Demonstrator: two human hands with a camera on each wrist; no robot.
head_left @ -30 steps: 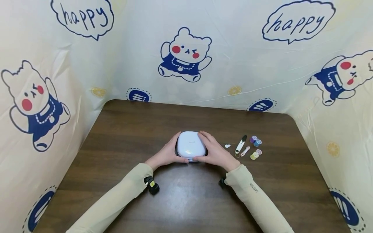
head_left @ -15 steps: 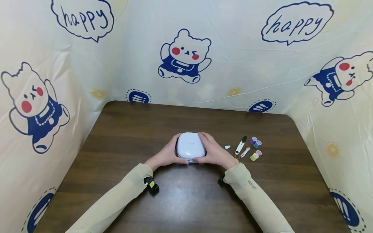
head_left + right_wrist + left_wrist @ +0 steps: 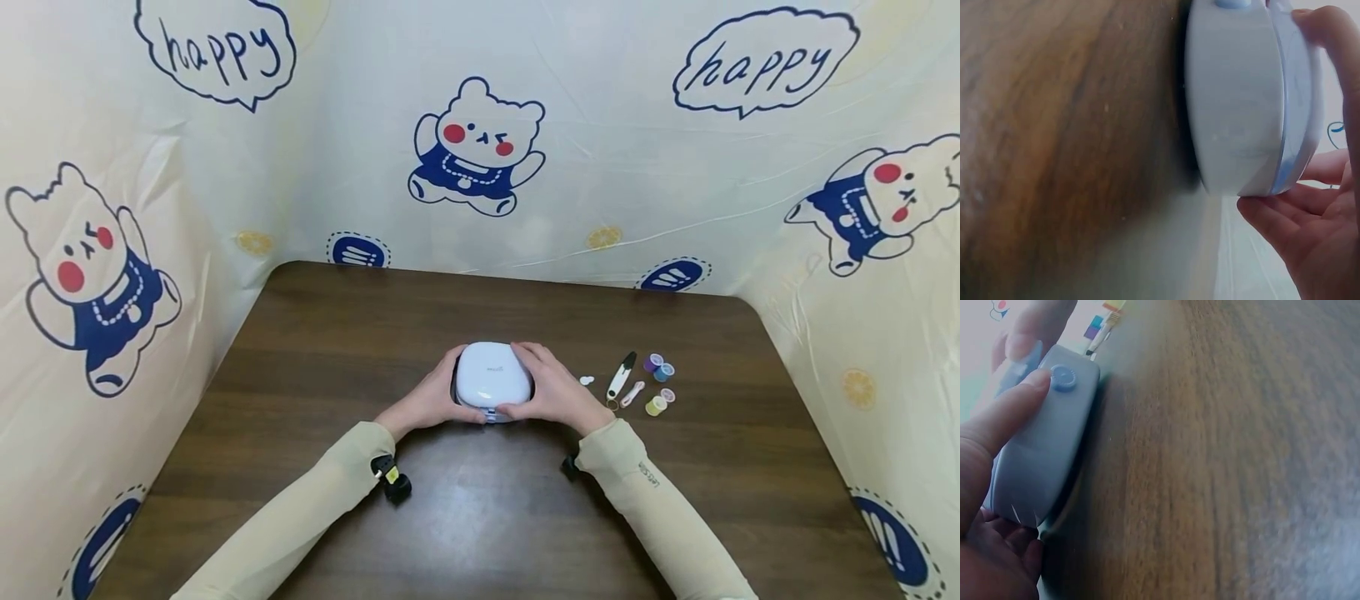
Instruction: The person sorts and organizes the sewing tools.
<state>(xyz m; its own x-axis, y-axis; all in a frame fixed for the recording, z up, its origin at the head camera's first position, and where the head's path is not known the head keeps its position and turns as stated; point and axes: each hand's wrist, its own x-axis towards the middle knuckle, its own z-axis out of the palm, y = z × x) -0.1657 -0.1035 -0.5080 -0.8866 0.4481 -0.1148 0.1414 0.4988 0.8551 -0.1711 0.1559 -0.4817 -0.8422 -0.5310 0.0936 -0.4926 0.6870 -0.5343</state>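
I'm watching box (image 3: 1235, 100) on table (image 3: 480, 517), mid-view; left hand (image 3: 431, 397) and right hand (image 3: 558, 392) wrapped round its sides, holding it between them. Lid (image 3: 493, 372) sits on; whether latched, can't tell. Snips (image 3: 622, 377), spools (image 3: 663, 372) lie outside, off to right, untouched. I'd call lid work unfinished, small stuff not begun.

The left arm (image 3: 285, 529) and the right arm (image 3: 678, 529), in long pale cream fabric sleeves (image 3: 337, 471), reach forward and slant inward. The bare left-hand grip (image 3: 429, 399) and the bare right-hand grip (image 3: 558, 393) face each other, both holding. The left thumb (image 3: 467, 412) and right thumb (image 3: 516, 410) point toward each other, tips near but apart; the right fingers (image 3: 1272, 222) are bent.
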